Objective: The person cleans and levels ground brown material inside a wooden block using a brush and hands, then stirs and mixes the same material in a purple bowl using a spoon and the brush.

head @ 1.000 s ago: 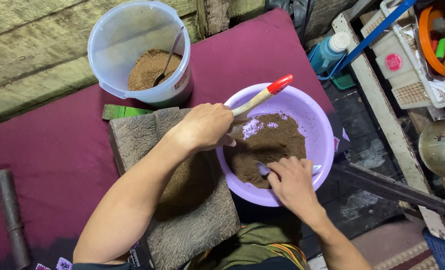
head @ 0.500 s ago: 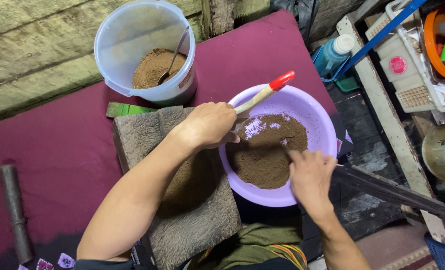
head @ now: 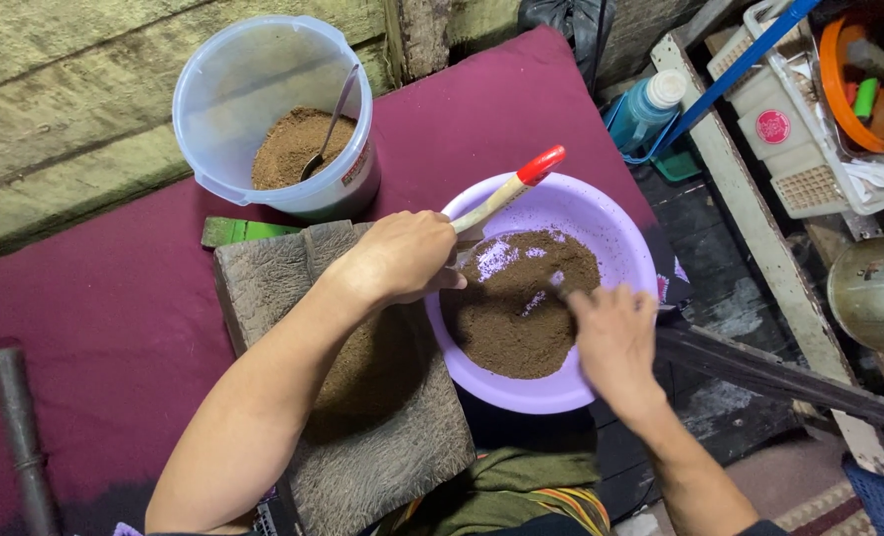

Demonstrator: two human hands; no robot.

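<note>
A lilac plastic bowl (head: 632,241) holds brown powder (head: 509,323) with a few pale specks. My left hand (head: 400,260) is at the bowl's left rim, closed on a wooden-handled tool with a red tip (head: 509,191); its working end is hidden behind my fingers. My right hand (head: 615,337) reaches in from the right. Its fingers are bent down onto the powder around what looks like a small spoon (head: 558,288), mostly hidden.
A rough grey stone slab (head: 362,427) dusted with powder lies under my left forearm on a maroon cloth (head: 114,298). Behind it stands a clear bucket (head: 223,89) with powder and a spoon (head: 329,121). A blue bottle (head: 645,104), white crate (head: 789,124) and metal pot (head: 879,293) are at right.
My right hand has drawn back from the middle of the powder toward the bowl's right side. My left hand and its tool have stayed at the left rim.
</note>
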